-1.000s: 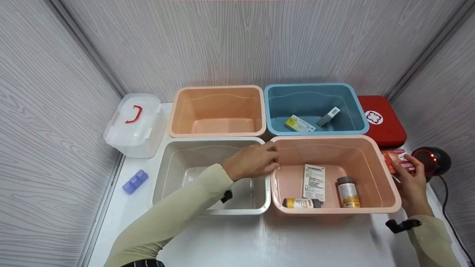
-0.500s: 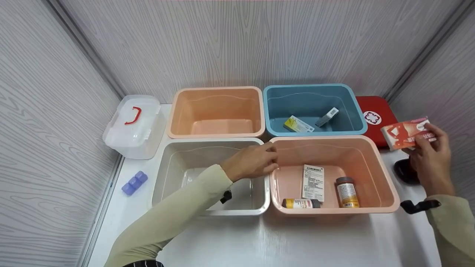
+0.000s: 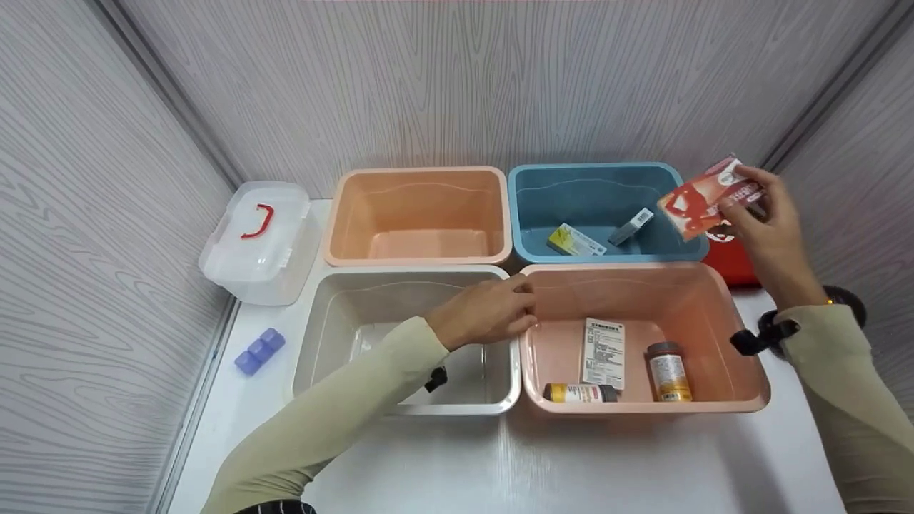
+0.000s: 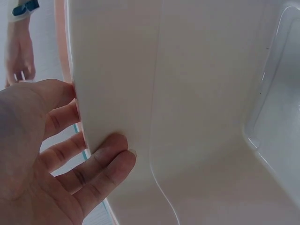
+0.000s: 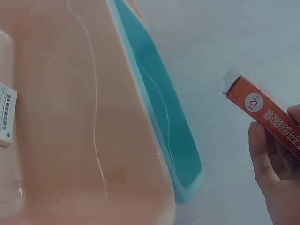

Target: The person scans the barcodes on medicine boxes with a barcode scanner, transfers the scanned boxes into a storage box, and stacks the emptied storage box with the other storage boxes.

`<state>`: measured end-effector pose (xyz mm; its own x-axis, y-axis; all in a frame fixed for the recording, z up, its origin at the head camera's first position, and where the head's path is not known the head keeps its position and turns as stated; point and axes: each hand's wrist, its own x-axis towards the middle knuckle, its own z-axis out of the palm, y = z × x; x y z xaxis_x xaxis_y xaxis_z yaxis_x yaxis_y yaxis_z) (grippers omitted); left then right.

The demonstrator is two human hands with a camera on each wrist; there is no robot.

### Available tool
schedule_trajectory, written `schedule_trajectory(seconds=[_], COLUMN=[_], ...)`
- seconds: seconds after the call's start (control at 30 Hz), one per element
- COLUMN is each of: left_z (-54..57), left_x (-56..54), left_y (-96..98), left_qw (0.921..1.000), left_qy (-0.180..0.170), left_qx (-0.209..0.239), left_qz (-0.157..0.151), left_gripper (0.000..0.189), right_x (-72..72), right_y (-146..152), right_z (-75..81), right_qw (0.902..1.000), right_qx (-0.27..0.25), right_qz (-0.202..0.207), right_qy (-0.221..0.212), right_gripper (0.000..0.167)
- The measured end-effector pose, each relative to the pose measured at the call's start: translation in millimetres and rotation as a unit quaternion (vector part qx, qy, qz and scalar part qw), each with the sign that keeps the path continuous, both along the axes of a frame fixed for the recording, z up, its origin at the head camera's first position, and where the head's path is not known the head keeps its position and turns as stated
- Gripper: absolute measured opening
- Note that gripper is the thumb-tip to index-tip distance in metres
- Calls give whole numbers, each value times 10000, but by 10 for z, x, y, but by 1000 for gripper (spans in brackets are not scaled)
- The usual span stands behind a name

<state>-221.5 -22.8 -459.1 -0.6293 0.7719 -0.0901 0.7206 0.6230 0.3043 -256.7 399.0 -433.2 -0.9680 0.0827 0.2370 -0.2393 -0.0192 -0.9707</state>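
My right hand [image 3: 775, 232] pinches an orange-red medicine box [image 3: 707, 200] above the right edge of the blue bin [image 3: 596, 168]. In the right wrist view, a face of the medicine box [image 5: 267, 110] shows a "12" in a white circle. Over on the left, my left hand [image 3: 482, 310] rests across the adjoining rims of the grey bin [image 3: 457, 409] and the pink bin [image 3: 643, 407]. The left wrist view shows relaxed fingers on both sides of the grey wall, two of them [image 4: 115, 161] inside the bin.
Two small boxes [image 3: 578, 241] lie in the blue bin. The pink bin holds a white box [image 3: 604, 350] and two bottles [image 3: 668, 371]. An orange bin [image 3: 421, 258], clear case [image 3: 257, 243] and purple pill organizer [image 3: 259, 351] stand left. A red first-aid kit [image 3: 735, 265] is partly hidden.
My right hand has lifted the medicine box from beside the pink bin, up and then leftward to the blue bin's right edge. My left hand has stayed in place.
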Motion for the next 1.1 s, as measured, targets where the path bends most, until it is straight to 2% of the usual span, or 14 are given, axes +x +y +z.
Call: schedule_trajectory(seconds=[0.07,0.2,0.4,0.5,0.67,0.77,0.87,0.97,1.1], left_z=[-3,-3,3,-2,-12,-18,-19,-20,-21], left_x=[1,6,10,13,13,8,15,25,35], left_y=[-1,-3,1,6,7,9,5,8,11], left_qw=[10000,10000,10000,10000,10000,9999,9999,9999,9998], left_qy=[-3,-5,22,71,1,-56,-71,-44,-39], left_qx=[-16,-45,10,-2,-24,-22,-45,-57,-62], left_qz=[10,57,17,10,68,98,132,153,177], left_gripper=[32,31,32,32,31,32,32,32,32], right_x=[-93,-288,-494,-576,-715,-790,-853,-867,-782], right_y=[-160,-485,-865,-1000,-1185,-1272,-1332,-1340,-1266], right_z=[0,-19,-181,-313,-479,-512,-536,-553,-545], right_qw=[9970,9795,9574,9488,9417,9407,9460,9481,9496], right_qx=[777,1989,2753,2949,2985,3002,2879,2955,3065], right_qz=[15,230,749,1017,1297,1173,1002,800,446], right_qy=[-52,-237,-455,-504,-854,-1064,-1100,-857,-480], right_gripper=[56,53,55,61,65,62,62,60,47])
